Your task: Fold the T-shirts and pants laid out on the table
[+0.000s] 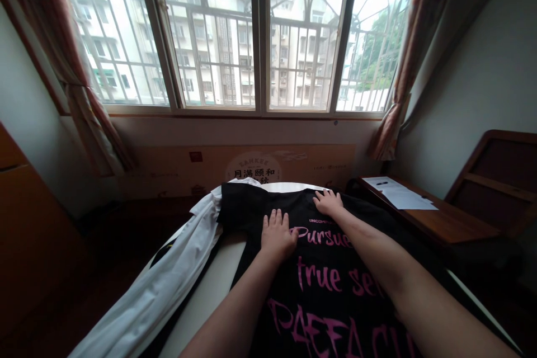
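Observation:
A black T-shirt (310, 291) with pink lettering lies spread on a white-topped table (210, 296). My left hand (278, 234) rests flat on the shirt's upper left part, fingers apart, holding nothing. Farther up and to the right, my right hand (328, 202) lies on the shirt close to its far edge, with its fingers spread. Part of the lettering is hidden by my right forearm. White cloth (168, 279) lies along the table's left side, beside the black sleeve.
On the right stands a wooden side table (457, 221) bearing white papers (398, 193), near a wooden chair (495, 179). A printed cardboard panel (201, 168) leans below the barred window. Curtains (90, 112) hang on both sides.

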`<state>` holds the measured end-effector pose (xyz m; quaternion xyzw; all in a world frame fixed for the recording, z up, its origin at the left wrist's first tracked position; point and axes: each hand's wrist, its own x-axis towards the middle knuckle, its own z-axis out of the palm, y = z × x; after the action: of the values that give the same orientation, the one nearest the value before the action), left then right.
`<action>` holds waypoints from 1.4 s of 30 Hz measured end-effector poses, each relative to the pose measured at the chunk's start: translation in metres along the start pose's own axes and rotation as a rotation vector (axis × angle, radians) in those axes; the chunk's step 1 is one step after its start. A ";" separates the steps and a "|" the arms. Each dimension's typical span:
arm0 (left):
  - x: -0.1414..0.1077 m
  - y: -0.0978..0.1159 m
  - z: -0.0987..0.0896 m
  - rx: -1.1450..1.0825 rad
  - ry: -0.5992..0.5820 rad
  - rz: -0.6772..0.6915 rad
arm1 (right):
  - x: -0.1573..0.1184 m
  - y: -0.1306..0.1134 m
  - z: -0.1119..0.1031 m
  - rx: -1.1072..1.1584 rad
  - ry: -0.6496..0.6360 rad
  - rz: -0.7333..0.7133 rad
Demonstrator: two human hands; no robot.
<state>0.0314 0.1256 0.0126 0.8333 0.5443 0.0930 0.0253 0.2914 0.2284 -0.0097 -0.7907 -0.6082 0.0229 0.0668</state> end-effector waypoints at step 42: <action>0.007 -0.019 0.001 -0.152 0.362 -0.261 | 0.008 -0.167 0.026 0.600 0.083 -0.314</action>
<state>0.0167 0.1398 0.0097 0.7212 0.6345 0.2778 0.0018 0.1301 0.2806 -0.0123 -0.6326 -0.6855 0.1578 0.3239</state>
